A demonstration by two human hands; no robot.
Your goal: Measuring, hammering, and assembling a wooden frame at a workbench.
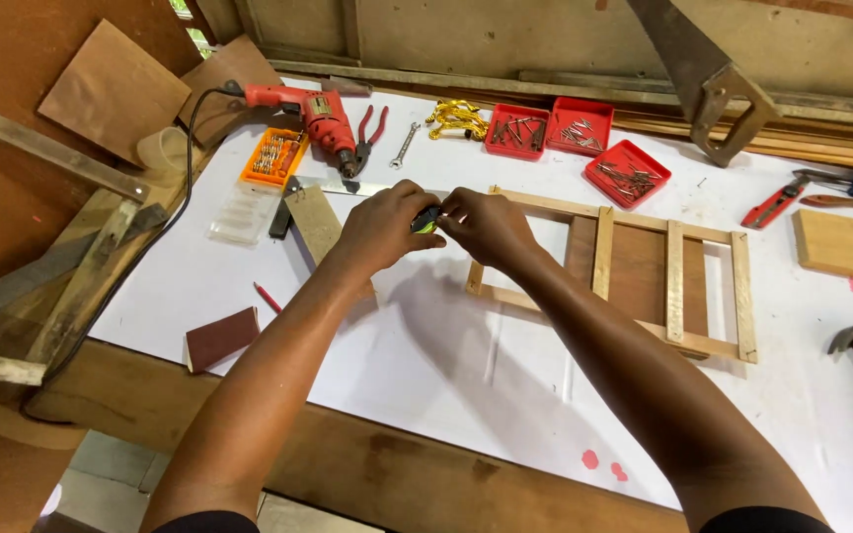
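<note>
Pinching a small black-and-green tape measure (pixel 427 219) between left hand (pixel 384 229) and right hand (pixel 486 225), both grips pressed onto it, just left of the wooden frame (pixel 671 281) on the white surface (pixel 446 375). I judge measuring starts; next needs tape pulled out. Three red trays (pixel 577 126) behind, orange bit case (pixel 273 156) left.

Shows an orange rectangular bit case (pixel 273 156) just left of the red drill (pixel 316 114), a clear plastic box (pixel 239 212) below-left of it, and three red square trays (pixel 516 131) (pixel 580 125) (pixel 627 174) well right of it.
</note>
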